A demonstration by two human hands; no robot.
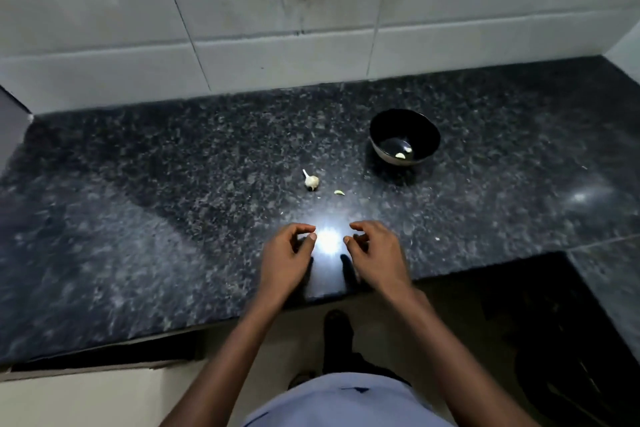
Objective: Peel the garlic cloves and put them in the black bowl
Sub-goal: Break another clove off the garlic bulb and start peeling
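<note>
Resting on the counter (138, 218) near the black bowl (404, 136), the garlic bulb (311, 181) appeared light, papery and brittle-skinned, best pinched at its stem, while both hands, left hand (284, 256) and right hand (377, 253), hovered loosely curled, empty.

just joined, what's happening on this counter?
A person is peeling garlic at a dark granite counter. Two pale cloves already lie in the black bowl. A garlic bulb and a small loose piece sit on the counter. The left hand and right hand hover near the front edge, fingers loosely curled, holding nothing visible.
</note>
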